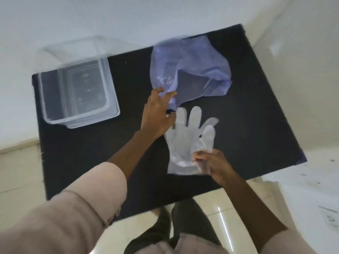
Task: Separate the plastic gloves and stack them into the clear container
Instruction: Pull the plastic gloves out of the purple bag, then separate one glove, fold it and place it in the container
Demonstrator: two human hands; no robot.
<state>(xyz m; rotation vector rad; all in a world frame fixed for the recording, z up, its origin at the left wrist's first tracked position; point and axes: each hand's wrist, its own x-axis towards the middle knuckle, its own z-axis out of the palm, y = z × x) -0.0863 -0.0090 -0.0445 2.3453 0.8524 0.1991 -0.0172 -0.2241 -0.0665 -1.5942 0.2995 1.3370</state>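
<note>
A clear plastic glove (189, 142) lies spread on the black table (256, 125), fingers pointing away from me. My right hand (211, 162) pinches its cuff near the lower right corner. My left hand (157, 114) rests at the lower edge of a bluish plastic bag (190, 70), its fingers spread and touching the film; whether it grips the bag is unclear. The clear container (110, 99) stands open at the table's far left, with its lid folded back behind it.
The table's front edge runs just above my legs and the tiled floor. A white wall lies behind the table, and a white surface (311, 180) stands to the right.
</note>
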